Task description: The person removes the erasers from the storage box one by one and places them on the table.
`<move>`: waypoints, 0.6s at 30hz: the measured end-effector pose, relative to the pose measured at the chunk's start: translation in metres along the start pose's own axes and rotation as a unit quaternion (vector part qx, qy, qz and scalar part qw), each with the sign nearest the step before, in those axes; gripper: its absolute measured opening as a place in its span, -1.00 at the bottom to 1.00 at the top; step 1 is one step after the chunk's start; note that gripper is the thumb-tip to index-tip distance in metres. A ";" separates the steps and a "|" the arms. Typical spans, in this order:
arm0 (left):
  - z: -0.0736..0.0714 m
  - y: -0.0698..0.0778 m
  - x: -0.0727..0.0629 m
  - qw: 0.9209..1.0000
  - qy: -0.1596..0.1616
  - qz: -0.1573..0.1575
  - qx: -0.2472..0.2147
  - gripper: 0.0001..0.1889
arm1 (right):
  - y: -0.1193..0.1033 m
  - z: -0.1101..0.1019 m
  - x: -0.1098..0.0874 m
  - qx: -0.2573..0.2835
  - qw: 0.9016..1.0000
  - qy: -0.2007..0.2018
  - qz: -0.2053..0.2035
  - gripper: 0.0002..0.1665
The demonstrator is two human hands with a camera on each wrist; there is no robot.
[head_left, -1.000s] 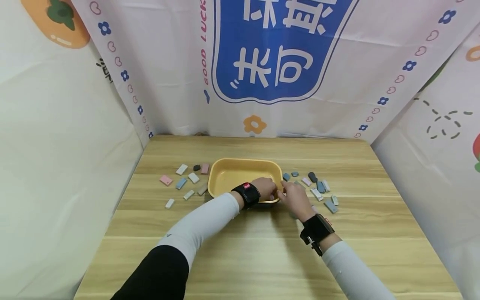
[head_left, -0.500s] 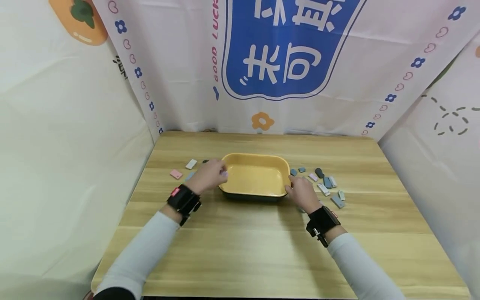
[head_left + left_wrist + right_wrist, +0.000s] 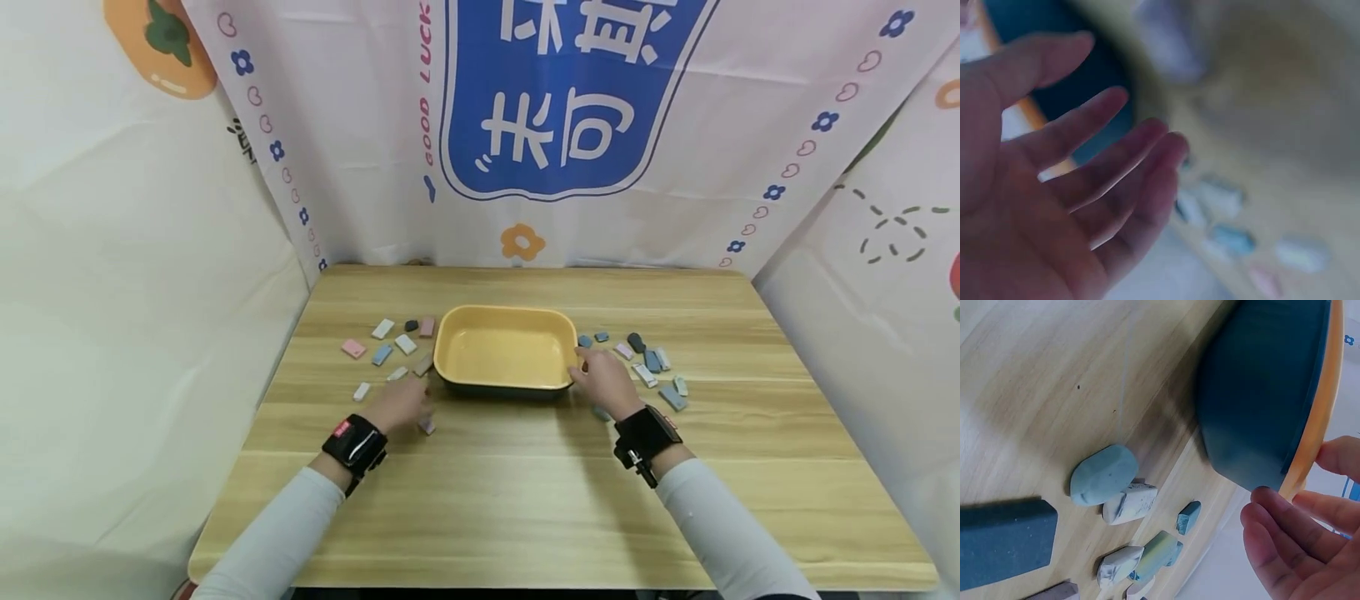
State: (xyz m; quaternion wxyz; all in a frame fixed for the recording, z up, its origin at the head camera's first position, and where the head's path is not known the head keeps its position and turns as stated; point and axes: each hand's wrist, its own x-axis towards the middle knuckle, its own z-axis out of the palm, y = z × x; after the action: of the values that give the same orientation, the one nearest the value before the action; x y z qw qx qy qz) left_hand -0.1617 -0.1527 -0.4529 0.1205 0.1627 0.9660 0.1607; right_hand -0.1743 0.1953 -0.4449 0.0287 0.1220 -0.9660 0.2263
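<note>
A plastic basin (image 3: 495,389), yellow inside and dark teal outside, stands mid-table. My right hand (image 3: 606,385) holds its right end; in the right wrist view thumb and fingers (image 3: 1272,503) pinch the orange-yellow rim (image 3: 1310,440). Over the wood left of the basin's front is my left hand (image 3: 396,406), its fingers loosely spread with nothing between them in the left wrist view. A small lilac eraser (image 3: 426,427) lies right beside those fingertips and appears blurred beyond the thumb.
Left of the basin are several small erasers, among them a pink one (image 3: 353,348) and a blue one (image 3: 382,355). More lie to the right, including a grey-blue one (image 3: 672,397) and a dark one (image 3: 636,342). A printed cloth (image 3: 360,208) hangs behind the table.
My left hand has come out of the basin, carried the lilac eraser over its left rim, and let it go at the front left. The right hand stays at the basin's right end.
</note>
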 end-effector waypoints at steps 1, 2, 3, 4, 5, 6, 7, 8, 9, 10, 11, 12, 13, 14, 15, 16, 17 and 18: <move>-0.007 0.001 0.004 1.000 0.024 -0.001 -0.007 -0.71 | -0.001 0.000 -0.001 0.003 1.000 0.002 -0.002 -0.49; -0.014 0.002 0.009 0.999 0.049 -0.002 -0.012 -0.67 | -0.002 0.000 -0.001 0.005 1.000 0.005 -0.002 -0.49; -0.022 0.003 0.013 0.997 0.078 0.000 -0.014 -0.63 | -0.003 0.000 -0.002 0.007 1.000 0.009 -0.003 -0.49; -0.028 0.004 0.018 0.995 0.103 0.003 -0.009 -0.57 | -0.004 0.000 -0.002 0.010 1.000 0.012 -0.003 -0.49; -0.032 0.006 0.023 0.993 0.119 0.007 -0.008 -0.55 | -0.005 -0.001 -0.001 0.011 1.000 0.015 -0.004 -0.49; -0.035 0.007 0.027 0.991 0.131 0.005 -0.012 -0.49 | -0.007 -0.001 -0.001 0.012 1.000 0.018 -0.004 -0.48; -0.037 0.008 0.031 0.990 0.136 0.000 -0.018 -0.41 | -0.008 -0.002 -0.002 0.013 1.000 0.018 -0.003 -0.45; -0.037 0.009 0.033 0.990 0.136 -0.005 -0.023 -0.36 | -0.010 -0.002 -0.002 0.014 1.000 0.021 -0.003 -0.44; -0.036 0.011 0.035 0.990 0.136 -0.007 -0.027 -0.32 | -0.011 -0.003 -0.003 0.016 1.000 0.022 -0.004 -0.40; -0.034 0.013 0.036 0.990 0.137 -0.006 -0.025 -0.29 | -0.013 -0.004 -0.005 0.018 1.000 0.022 -0.003 -0.37; -0.031 0.016 0.037 0.990 0.137 -0.008 -0.028 -0.27 | -0.015 -0.005 -0.006 0.020 1.000 0.021 -0.001 -0.34; -0.028 0.018 0.037 0.990 0.135 -0.010 -0.028 -0.26 | -0.017 -0.006 -0.008 0.020 1.000 0.020 0.002 -0.31; -0.025 0.020 0.037 0.991 0.133 -0.012 -0.028 -0.25 | -0.019 -0.007 -0.010 0.017 1.000 0.018 0.004 -0.28; -0.024 0.022 0.037 0.990 0.136 -0.009 -0.026 -0.25 | -0.021 -0.007 -0.011 0.015 1.000 0.018 0.004 -0.26; -0.022 0.022 0.037 0.990 0.138 -0.009 -0.024 -0.25 | -0.022 -0.008 -0.011 0.014 1.000 0.014 0.008 -0.22; -0.021 0.023 0.038 0.990 0.141 -0.011 -0.020 -0.26 | -0.024 -0.008 -0.011 0.012 1.000 0.011 0.013 -0.20; -0.021 0.023 0.038 0.990 0.142 -0.014 -0.018 -0.26 | -0.024 -0.008 -0.012 0.012 1.000 0.010 0.018 -0.19; -0.021 0.022 0.039 0.989 0.146 -0.015 -0.013 -0.26 | -0.025 -0.009 -0.012 0.011 1.000 0.009 0.021 -0.17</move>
State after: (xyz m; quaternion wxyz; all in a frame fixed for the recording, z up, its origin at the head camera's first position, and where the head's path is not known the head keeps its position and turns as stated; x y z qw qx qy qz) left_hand -0.1978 -0.1248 -0.4326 -0.0176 0.1211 0.9735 0.1932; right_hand -0.1568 0.1800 -0.4276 0.0316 0.1002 -0.9654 0.2388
